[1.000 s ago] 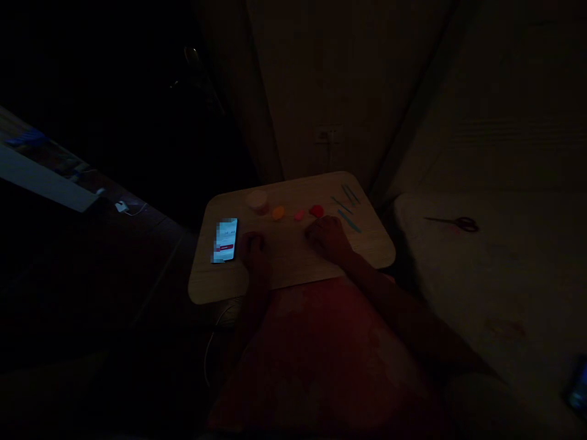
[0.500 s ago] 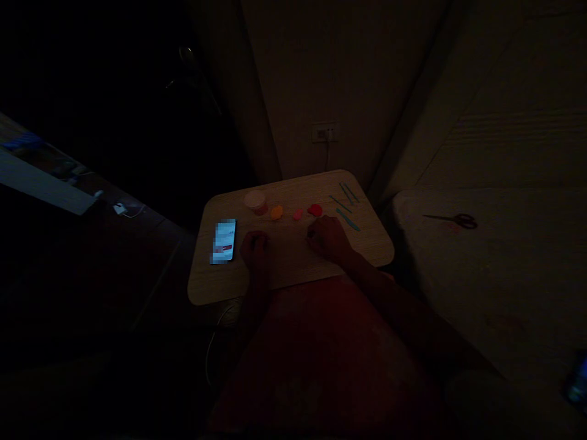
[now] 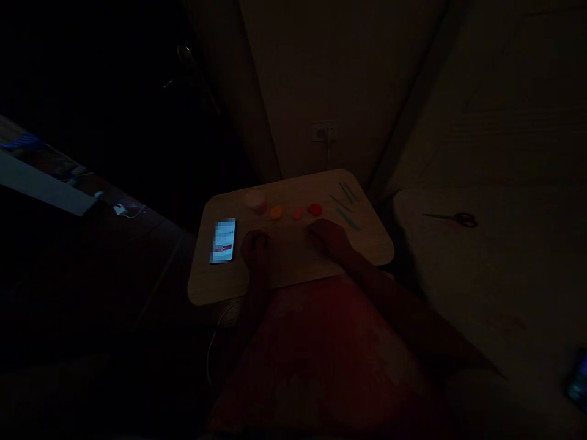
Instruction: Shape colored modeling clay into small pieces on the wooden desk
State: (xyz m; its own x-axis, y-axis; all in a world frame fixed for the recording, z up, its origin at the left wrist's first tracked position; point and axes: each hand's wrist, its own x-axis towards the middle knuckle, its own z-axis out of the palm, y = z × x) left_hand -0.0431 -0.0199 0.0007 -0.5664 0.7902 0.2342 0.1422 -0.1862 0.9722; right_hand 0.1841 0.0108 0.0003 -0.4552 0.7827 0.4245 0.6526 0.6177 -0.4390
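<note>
My left hand (image 3: 255,246) rests on the small wooden table (image 3: 288,269) just right of a lit phone (image 3: 223,241), its fingers curled in. Whatever it may hold is hidden in the dark. My right hand (image 3: 329,237) lies closed, knuckles up, near the middle of the table; its fingertips are too dim to show anything in them. Beyond the hands sit lumps that look like modelling clay: an orange lump (image 3: 276,212), a pink lump (image 3: 298,213) and a red lump (image 3: 314,209). Right of these lies a flat teal tool (image 3: 347,219).
A round pale tub (image 3: 255,201) stands at the table's back left. Several thin teal sticks (image 3: 349,192) lie at the back right. Scissors (image 3: 464,219) rest on a pale surface to the right. A wall socket (image 3: 324,131) with a plug is behind the table.
The scene has become dimmer. My right hand has shifted very slightly, its fingers lower. My left hand and the things on the table stay in place.
</note>
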